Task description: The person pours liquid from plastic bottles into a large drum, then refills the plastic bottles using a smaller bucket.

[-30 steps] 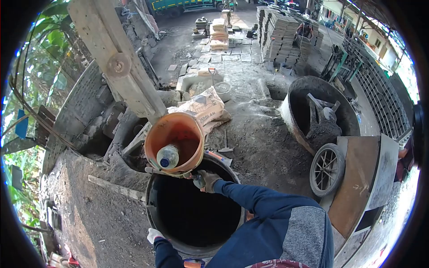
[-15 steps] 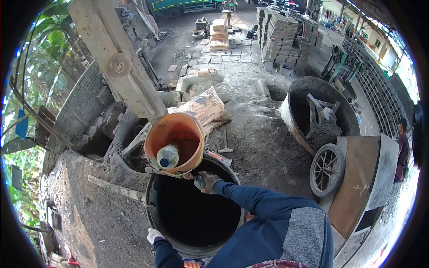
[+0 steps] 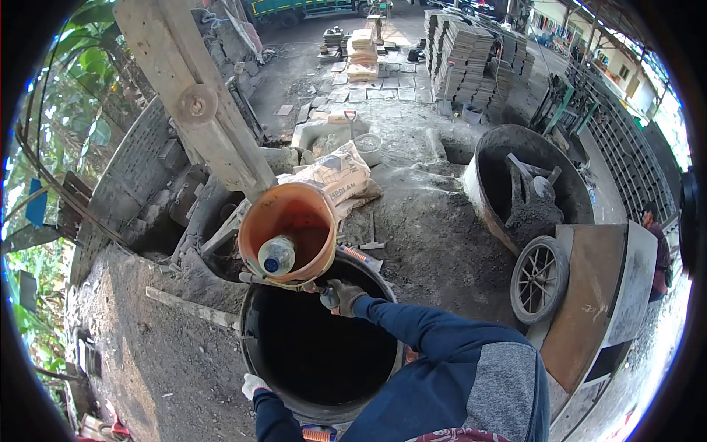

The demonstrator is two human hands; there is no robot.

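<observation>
My left hand [image 3: 254,385], in a white glove, is closed at the outer left rim of a large black drum [image 3: 250,350] with a dark interior. My right hand [image 3: 349,296], in a dark glove, reaches over the drum and is wrapped round a dark, rounded tool-like object [image 3: 328,297]; I cannot tell its kind. That object sits just below an orange bucket [image 3: 315,258]. The bucket is tilted toward me over the drum's far edge, and a clear plastic bottle [image 3: 278,255] with a blue cap lies inside it.
A wooden post [image 3: 195,103] rises behind the bucket, beside a printed sack [image 3: 342,173]. At right stand a wide round tub [image 3: 479,199] holding dark material, a spoked wheel [image 3: 540,280] and a wooden panel [image 3: 589,295]. A person [image 3: 658,247] is at the far right.
The person at the far right has shifted slightly left and lower. Both my hands, the bucket and the drum stay nearly where they were.
</observation>
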